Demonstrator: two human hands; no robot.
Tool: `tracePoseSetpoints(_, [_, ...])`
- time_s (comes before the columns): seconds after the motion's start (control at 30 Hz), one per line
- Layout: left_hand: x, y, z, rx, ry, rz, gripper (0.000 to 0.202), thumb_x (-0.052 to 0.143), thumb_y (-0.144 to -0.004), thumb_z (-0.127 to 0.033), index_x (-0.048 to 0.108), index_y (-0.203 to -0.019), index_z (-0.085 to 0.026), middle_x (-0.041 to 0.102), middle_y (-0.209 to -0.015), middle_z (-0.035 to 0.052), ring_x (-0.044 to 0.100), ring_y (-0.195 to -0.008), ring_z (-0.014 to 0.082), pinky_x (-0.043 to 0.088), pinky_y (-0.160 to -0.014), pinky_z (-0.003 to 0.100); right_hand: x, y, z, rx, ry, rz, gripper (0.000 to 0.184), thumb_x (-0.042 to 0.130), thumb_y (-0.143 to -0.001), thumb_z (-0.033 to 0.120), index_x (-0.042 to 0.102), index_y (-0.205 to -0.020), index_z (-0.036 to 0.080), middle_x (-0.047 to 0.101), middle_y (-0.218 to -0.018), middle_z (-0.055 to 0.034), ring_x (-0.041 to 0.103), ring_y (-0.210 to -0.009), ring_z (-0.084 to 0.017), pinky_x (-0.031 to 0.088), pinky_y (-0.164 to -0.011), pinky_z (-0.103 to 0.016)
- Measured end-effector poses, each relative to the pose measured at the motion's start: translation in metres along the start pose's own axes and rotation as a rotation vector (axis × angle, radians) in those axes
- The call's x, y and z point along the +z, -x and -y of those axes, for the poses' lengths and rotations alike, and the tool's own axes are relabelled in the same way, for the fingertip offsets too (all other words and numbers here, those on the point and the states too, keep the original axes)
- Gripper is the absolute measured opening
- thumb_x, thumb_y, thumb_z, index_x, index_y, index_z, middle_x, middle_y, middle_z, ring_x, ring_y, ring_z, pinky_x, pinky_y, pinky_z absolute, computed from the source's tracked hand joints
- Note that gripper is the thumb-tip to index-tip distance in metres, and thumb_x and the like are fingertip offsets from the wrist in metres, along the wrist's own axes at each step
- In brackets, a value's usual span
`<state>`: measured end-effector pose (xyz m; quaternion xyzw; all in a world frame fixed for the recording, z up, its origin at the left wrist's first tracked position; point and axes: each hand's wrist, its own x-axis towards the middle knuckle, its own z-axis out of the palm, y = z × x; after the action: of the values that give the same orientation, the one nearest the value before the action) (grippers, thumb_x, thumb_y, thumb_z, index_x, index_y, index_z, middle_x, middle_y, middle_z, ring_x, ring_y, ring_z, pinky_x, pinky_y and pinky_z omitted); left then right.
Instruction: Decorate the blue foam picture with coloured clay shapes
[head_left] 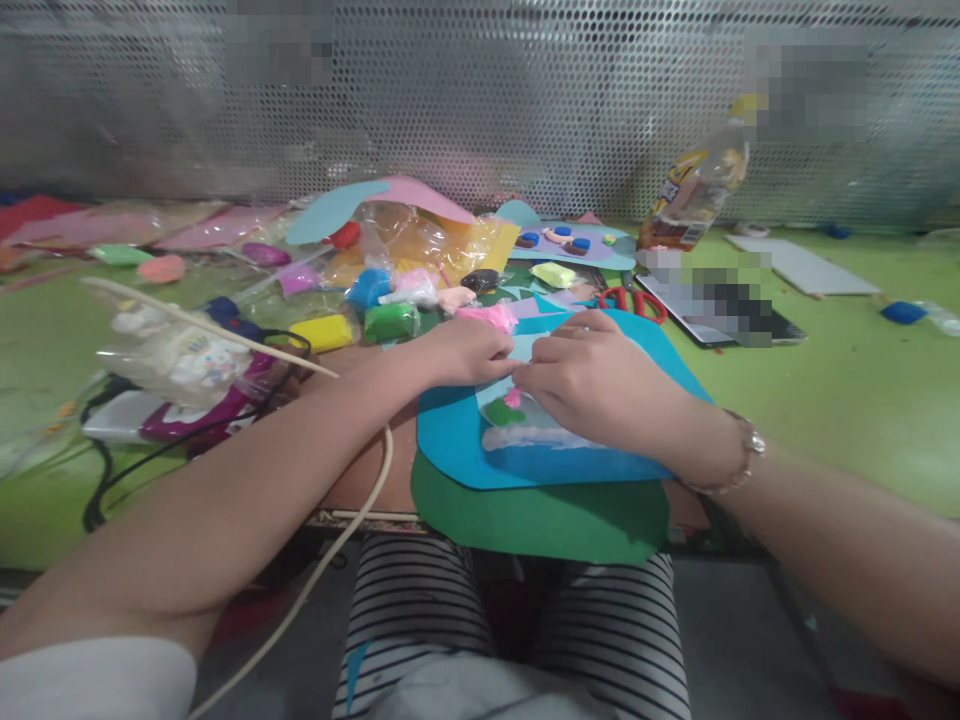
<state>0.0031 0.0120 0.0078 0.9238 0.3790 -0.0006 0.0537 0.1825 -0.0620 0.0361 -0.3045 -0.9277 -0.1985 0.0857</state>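
Both of my hands meet over a blue foam sheet (450, 440) lying on a larger green sheet (540, 520). My left hand (472, 352) has its fingers curled, the index finger or thumb pointing at the right fingertips; a lump of pink clay (487, 317) sits just beyond it. My right hand (577, 365) is closed in a pinch, and whatever is between its fingers is hidden. Below the fingers, the picture on the sheet shows a green clay patch (505, 411), a small pink piece (513, 397) and a whitish strip (517, 437).
Several wrapped clay packs, including a green one (391, 321) and a yellow one (324, 332), lie behind. Red-handled scissors (649, 305), a phone (712, 300) and a tilted bottle (694, 190) are at right. A cream cable (375, 490) crosses near my left forearm.
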Motion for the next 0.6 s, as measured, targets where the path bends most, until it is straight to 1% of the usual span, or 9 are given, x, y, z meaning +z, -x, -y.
tracePoseSetpoints(0.1, [-0.0001,0.0003,0.0003,0.014,0.0,-0.017,0.031,0.041,-0.082,-0.041,0.053,-0.066,-0.018,0.057,-0.066,0.0027,0.048,-0.058,0.0146,0.024,-0.049,0.027,-0.0012,0.0009,-0.0015,0.033,-0.032,-0.038,0.028,0.043,-0.09,0.017,0.069,-0.079,0.021,0.055,-0.067,-0.0015,0.041,-0.062,-0.014,0.024,-0.071,-0.032])
tracePoseSetpoints(0.27, [0.0004,-0.0003,0.001,0.013,0.005,-0.012,0.031,0.041,-0.082,-0.04,0.055,-0.066,-0.018,0.057,-0.065,0.0028,0.047,-0.057,0.0146,0.023,-0.049,0.027,-0.0014,-0.0002,-0.0007,0.044,-0.068,-0.017,0.028,0.044,-0.091,0.017,0.069,-0.079,0.021,0.055,-0.067,-0.0012,0.039,-0.061,-0.014,0.024,-0.069,-0.031])
tracePoseSetpoints(0.47, [0.0015,-0.0009,0.0022,0.006,0.001,0.009,0.03,0.04,-0.083,-0.041,0.059,-0.078,-0.018,0.063,-0.076,0.0044,0.053,-0.066,0.0164,0.026,-0.052,0.026,0.0007,-0.0026,0.0029,0.02,-0.085,-0.001,0.027,0.041,-0.093,0.019,0.068,-0.088,0.021,0.055,-0.068,-0.0008,0.037,-0.06,-0.014,0.022,-0.069,-0.031])
tracePoseSetpoints(0.6, [0.0016,-0.0006,0.002,0.009,-0.005,0.017,0.031,0.039,-0.084,-0.042,0.058,-0.078,-0.018,0.063,-0.077,0.0046,0.054,-0.067,0.0166,0.026,-0.052,0.026,0.0033,-0.0021,0.0026,0.017,-0.076,-0.001,0.026,0.042,-0.093,0.02,0.067,-0.088,0.021,0.055,-0.069,-0.0007,0.037,-0.059,-0.014,0.022,-0.068,-0.031])
